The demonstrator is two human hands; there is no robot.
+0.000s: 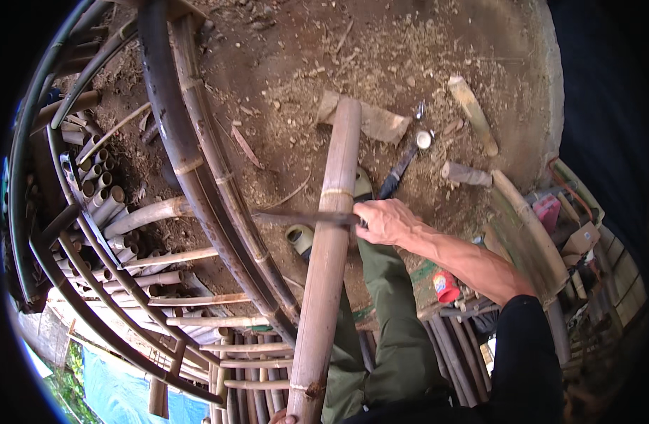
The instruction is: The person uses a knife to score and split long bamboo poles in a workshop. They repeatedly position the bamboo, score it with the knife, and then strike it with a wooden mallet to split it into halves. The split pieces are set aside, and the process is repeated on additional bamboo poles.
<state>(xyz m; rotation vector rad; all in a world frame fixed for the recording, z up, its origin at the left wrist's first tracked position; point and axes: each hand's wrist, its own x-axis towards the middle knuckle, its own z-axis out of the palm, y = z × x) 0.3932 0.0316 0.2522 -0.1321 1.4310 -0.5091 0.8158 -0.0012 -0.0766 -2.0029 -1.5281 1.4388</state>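
Observation:
A thick tan bamboo pole [322, 311] slants from the lower edge up over my lap, its far end above the dirt floor. My right hand [389, 222] is closed round the handle end of a long dark-bladed knife [289, 218]. The blade lies crosswise over the pole, just on the near side of a ring-shaped node, and sticks out to the left. At the lower edge, only a few fingers of my left hand [283, 418] show, curled against the left side of the pole's near end; the rest is cut off.
A curved bamboo frame [190, 169] with rungs fills the left, with cut bamboo pieces [109, 201] stacked behind it. Ahead on the shaving-strewn floor lie a brown flat scrap [381, 121], a dark-handled tool [399, 171] and a bamboo piece [474, 115]. A red container [446, 287] is at right.

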